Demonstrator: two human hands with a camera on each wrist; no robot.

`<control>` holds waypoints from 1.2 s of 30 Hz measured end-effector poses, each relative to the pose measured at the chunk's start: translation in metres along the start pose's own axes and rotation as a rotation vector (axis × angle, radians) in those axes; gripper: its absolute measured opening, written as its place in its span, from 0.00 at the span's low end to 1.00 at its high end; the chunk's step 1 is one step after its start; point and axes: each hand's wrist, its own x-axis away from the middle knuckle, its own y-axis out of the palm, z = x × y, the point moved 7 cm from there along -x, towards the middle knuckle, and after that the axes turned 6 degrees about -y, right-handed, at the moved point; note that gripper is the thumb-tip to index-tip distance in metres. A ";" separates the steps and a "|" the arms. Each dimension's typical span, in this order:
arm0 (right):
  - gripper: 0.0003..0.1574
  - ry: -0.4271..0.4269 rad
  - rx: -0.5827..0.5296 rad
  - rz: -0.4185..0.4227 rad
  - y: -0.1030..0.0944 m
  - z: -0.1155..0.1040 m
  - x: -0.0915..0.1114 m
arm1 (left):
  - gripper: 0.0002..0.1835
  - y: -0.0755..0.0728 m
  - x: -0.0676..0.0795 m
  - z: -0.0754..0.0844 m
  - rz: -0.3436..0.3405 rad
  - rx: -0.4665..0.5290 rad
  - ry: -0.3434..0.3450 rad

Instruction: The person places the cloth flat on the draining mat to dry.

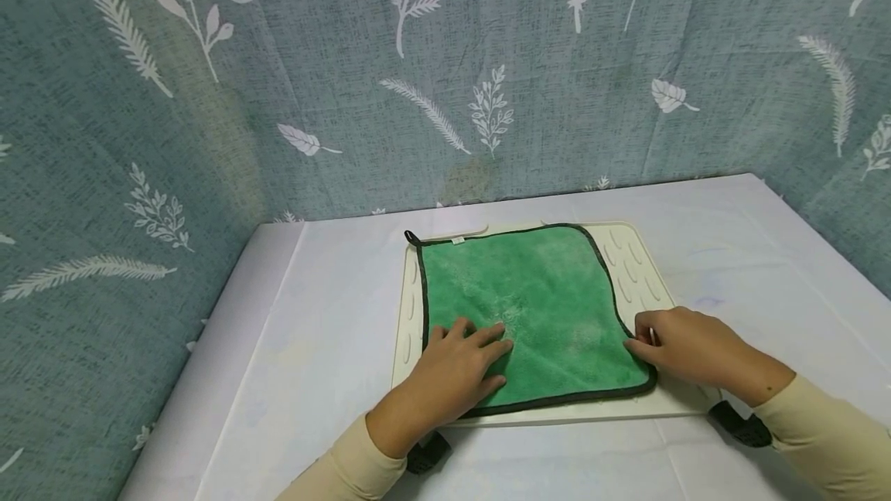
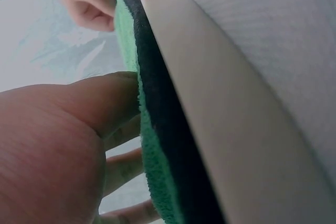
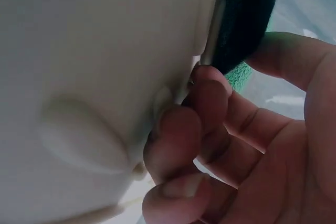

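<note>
A green microfiber cloth [image 1: 550,284] with a dark border and a small black corner loop [image 1: 412,238] lies spread over a cream drying mat [image 1: 636,273]. My left hand [image 1: 448,373] rests on the cloth's near-left part, fingers spread. In the left wrist view its thumb [image 2: 113,95] presses near the dark border [image 2: 152,93]. At the cloth's right edge, my right hand [image 1: 685,342] pinches the border, with the thumb [image 3: 294,59] on the green face and curled fingers [image 3: 176,135] at the edge beside the mat.
Raised oval ridges [image 1: 411,308] show along the mat's uncovered sides. The mat lies on a table with a white cover [image 1: 313,331]. Teal leaf-print fabric [image 1: 348,114] hangs behind the table and along both sides. Each wrist wears a black device [image 1: 741,425].
</note>
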 end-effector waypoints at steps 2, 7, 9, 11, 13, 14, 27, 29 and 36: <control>0.15 -0.014 0.001 -0.009 0.002 0.000 0.000 | 0.26 0.000 0.000 0.000 0.003 0.001 0.001; 0.14 -0.044 -0.002 -0.021 0.004 -0.002 -0.001 | 0.26 -0.001 0.000 -0.001 0.007 0.000 -0.003; 0.14 -0.049 -0.002 -0.017 0.003 -0.003 0.000 | 0.26 0.000 0.000 -0.001 0.009 0.000 -0.005; 0.14 -0.053 0.002 -0.011 0.003 -0.003 0.000 | 0.26 0.000 0.000 -0.001 0.010 -0.001 -0.007; 0.14 -0.059 0.005 -0.006 0.003 -0.004 0.001 | 0.26 0.000 0.000 -0.001 0.011 0.002 -0.008; 0.14 -0.058 0.006 -0.005 0.002 -0.004 0.001 | 0.26 0.000 0.000 -0.001 0.011 0.003 -0.007; 0.14 -0.054 0.012 0.007 0.001 -0.002 0.005 | 0.26 0.001 -0.001 0.000 0.006 0.000 -0.004; 0.14 -0.057 0.009 0.010 0.001 -0.002 0.005 | 0.26 0.001 -0.001 0.000 0.010 -0.002 -0.004; 0.15 -0.048 0.006 0.007 0.001 -0.002 0.006 | 0.26 0.001 -0.001 0.001 0.012 -0.002 -0.001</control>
